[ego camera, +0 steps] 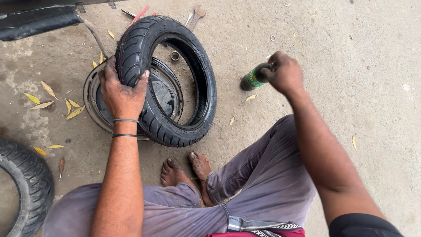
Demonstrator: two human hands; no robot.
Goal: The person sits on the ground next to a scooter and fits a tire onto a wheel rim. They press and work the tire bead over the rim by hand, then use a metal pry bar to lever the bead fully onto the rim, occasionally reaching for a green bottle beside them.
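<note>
A person sits cross-legged on a concrete floor [351, 109], seen from above, bare feet tucked in front of grey trousers [263, 184].

The left hand [123, 94], at about ten o'clock from the feet, is curled over the top of a black tyre [175, 127], thumb on one side of the tread and fingers on the other, holding it tilted up on its edge. The tyre leans over a round metal wheel rim [94, 107] lying flat on the floor beneath it (the two touch along the tyre's lower left side).

The right hand [285, 72], at roughly one o'clock, is closed in a fist around the neck of a dark green bottle [253, 79], which is tipped steeply, its base pointing down towards the floor just right of the tyre.

A second tyre [26, 184] lies at eight o'clock, partly out of view. Yellow leaves [44, 105] are scattered at nine o'clock. A spanner [197, 15] lies at twelve o'clock beyond the tyre.
</note>
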